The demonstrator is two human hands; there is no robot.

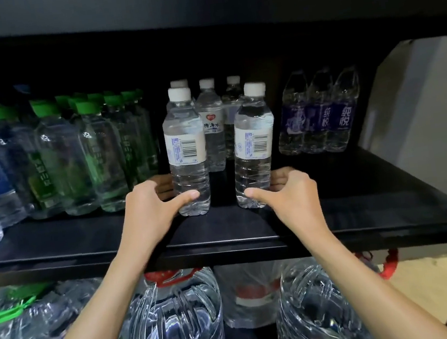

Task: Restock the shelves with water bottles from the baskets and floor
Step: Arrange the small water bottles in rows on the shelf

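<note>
While the left hand (148,206) wraps the foot of one clear plastic white-capped water bottle (186,151) and the right hand (290,192) wraps the second white-capped bottle (255,148), thumbs in front and fingers curled behind, both stand upright near the front of the black metal shelf (225,242). I'd slide each straight back, gripping low, to meet the matching white-capped row (213,131) at the shelf's rear. Room is narrow: green-capped bottles (97,156) crowd the shelf's left, blue-labelled bottles (323,120) its right, and its front lip lies close.

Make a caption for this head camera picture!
Left hand grips the left bottle, right hand the right bottle, both upright on the black shelf.
</note>
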